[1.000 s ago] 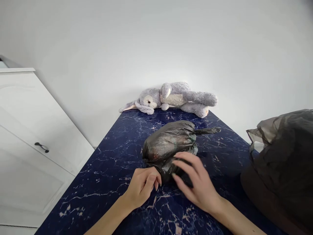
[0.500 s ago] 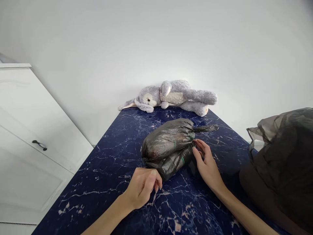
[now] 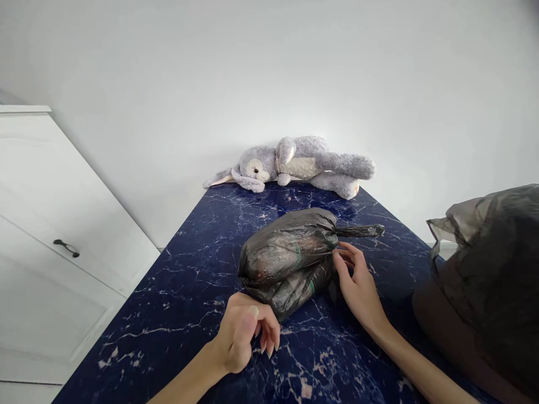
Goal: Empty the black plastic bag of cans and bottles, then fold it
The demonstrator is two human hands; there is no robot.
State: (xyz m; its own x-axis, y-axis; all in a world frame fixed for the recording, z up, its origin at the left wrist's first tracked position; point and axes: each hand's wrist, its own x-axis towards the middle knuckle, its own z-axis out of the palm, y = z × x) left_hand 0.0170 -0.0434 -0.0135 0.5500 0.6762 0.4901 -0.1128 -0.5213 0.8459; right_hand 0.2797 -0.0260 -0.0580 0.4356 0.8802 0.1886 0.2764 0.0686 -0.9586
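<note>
A filled black plastic bag [image 3: 288, 255] lies on its side in the middle of the dark blue marbled table [image 3: 185, 269], its twisted neck pointing right. My right hand [image 3: 357, 286] rests against the bag's right end just below the neck, fingers touching the plastic. My left hand [image 3: 246, 331] hovers at the bag's near left corner, fingers curled down and loosely apart; whether it pinches the plastic I cannot tell.
A grey plush rabbit [image 3: 295, 165] lies along the far table edge against the white wall. A large dark bag over a brown bin [image 3: 484, 292] stands at the right. A white cabinet with a black handle [image 3: 65, 247] stands to the left.
My right hand moved from the bag's near end to its right end by the neck. My left hand lifted slightly and uncurled. The bag shifted a little.
</note>
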